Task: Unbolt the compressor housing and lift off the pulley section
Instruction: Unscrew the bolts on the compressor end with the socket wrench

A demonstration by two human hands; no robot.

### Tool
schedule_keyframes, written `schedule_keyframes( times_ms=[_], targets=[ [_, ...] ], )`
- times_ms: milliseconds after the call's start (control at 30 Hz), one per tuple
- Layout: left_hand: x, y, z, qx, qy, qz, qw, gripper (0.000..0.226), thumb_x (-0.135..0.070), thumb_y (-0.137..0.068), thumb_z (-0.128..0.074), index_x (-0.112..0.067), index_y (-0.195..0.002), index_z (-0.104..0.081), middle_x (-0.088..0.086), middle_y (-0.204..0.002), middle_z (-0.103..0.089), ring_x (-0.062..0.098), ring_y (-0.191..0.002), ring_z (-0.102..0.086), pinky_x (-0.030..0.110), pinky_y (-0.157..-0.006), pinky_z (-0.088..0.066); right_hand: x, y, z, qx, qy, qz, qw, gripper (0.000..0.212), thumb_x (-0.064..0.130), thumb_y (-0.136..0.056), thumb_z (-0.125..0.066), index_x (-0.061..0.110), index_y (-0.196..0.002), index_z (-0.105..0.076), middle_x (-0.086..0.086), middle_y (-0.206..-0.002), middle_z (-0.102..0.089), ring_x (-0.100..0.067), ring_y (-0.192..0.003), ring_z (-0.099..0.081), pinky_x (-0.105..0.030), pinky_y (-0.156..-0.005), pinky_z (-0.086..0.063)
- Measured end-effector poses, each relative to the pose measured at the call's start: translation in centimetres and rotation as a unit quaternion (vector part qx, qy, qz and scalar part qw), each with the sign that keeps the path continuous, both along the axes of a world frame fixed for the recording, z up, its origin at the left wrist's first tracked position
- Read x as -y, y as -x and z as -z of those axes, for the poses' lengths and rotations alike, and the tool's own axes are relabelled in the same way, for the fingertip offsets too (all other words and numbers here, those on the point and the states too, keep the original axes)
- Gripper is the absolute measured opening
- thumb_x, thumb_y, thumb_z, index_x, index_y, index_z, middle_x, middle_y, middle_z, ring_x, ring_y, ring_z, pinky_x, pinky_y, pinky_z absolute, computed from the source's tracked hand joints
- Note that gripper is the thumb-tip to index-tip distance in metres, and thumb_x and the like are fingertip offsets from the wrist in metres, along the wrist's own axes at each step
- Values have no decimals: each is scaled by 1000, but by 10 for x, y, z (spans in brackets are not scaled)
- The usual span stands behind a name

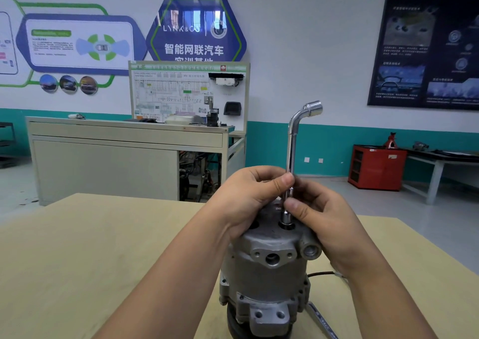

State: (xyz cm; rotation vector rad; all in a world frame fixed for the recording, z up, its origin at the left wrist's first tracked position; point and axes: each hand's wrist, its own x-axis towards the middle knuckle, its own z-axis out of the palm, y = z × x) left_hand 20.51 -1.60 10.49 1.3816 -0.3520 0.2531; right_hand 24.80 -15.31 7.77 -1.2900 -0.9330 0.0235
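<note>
1. The compressor is stood pulley-down on the near table.
2. The wrench is pinched upright by left hand and right hand.
3. It is best held vertical, socket fully seated, and spun gently.

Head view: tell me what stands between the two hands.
The L-shaped wrench stands upright there in the head view, pinched by the left hand and right hand, its lower end in a recess atop the compressor.

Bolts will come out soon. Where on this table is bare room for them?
The wide stretch of table left of the compressor and left arm, to its edge, is bare. Right of the compressor is crowded: a cable, a flat tool and the right arm.
</note>
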Motion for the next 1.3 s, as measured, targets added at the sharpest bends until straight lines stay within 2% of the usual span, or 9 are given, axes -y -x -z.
schedule_keyframes(
  times_ms=[133, 300, 500, 567, 700, 867, 1100, 1233, 1300],
  targets=[
    [1, 0, 0, 7, 17, -4, 1000, 4, -21, -57, -72, -18, -55, -69, -1, -74, -69, 12, -68, -63, 24, -69, -54, -1, 3, 0, 32, 23, 15, 999, 24, 27, -71, -62, 36, -90, -74, 0, -94, -73, -13, -92, -68, -22, -80, -54],
    [-1, 2, -2, 5, 1, 28, 1000, 18, -24, -72, -62, -16, -70, -78, -3, -78, -72, 8, -74, -66, 22, -72, -53, 0, 2, 0, 22, 23, -2, 999, 28, 24, -77, -56, 37, -93, -74, 2, -96, -74, -11, -94, -68, -19, -77, -52],
    [-1, 2, -1, 7, 6, -3, 1000, 6, -21, -60, -75, -18, -60, -70, 5, -75, -65, 23, -80, -59, 40, -87, -48, 0, 3, -1, 34, 21, 22, 999, 24, 25, -67, -66, 38, -86, -72, 6, -88, -73, -6, -86, -67, -16, -74, -51],
    [0, 2, -1, 5, -8, 9, 1000, 8, -25, -63, -75, -18, -67, -74, 6, -78, -67, 25, -84, -58, 40, -85, -48, 0, 3, -1, 31, 22, 17, 999, 24, 25, -71, -61, 37, -89, -73, 2, -91, -73, -10, -88, -68, -18, -74, -53],
    [1, 3, -2, 0, -9, 17, 1000, 16, -26, -71, -63, -16, -71, -76, 3, -79, -69, 15, -77, -64, 25, -74, -54, 0, 1, 0, 0, 8, 4, 1000, 24, 24, -73, -59, 27, -92, -74, 3, -95, -74, -10, -93, -68, -18, -76, -52],
    [2, 3, -2, 1, 3, -24, 1000, 8, -25, -58, -72, -20, -54, -68, 9, -82, -62, 22, -83, -57, 34, -82, -48, -1, 0, 1, 20, 13, 25, 999, 25, 23, -66, -66, 23, -91, -69, 3, -90, -73, -8, -89, -68, -17, -76, -52],
    [0, 2, -1, -7, -10, 20, 1000, 20, -24, -71, -62, -10, -81, -71, 6, -81, -67, 19, -81, -61, 27, -77, -51, 1, -3, 2, 0, 16, -5, 1000, 27, 24, -74, -61, 25, -99, -72, 2, -101, -73, -12, -100, -67, -19, -80, -52],
    [1, 3, -2, 5, -13, -7, 1000, 7, -26, -59, -72, -19, -59, -69, 7, -76, -61, 19, -76, -56, 30, -74, -45, 0, -2, 2, 23, 16, 16, 999, 26, 27, -66, -69, 32, -91, -71, 5, -94, -73, -7, -92, -67, -16, -77, -51],
    [1, 3, -2, 7, -11, -14, 1000, 8, -27, -57, -73, -20, -57, -68, 10, -81, -60, 21, -79, -56, 32, -78, -45, 0, -1, 2, 21, 10, 18, 1000, 23, 25, -67, -67, 28, -89, -72, 1, -92, -73, -10, -90, -67, -17, -76, -52]
  ],
)
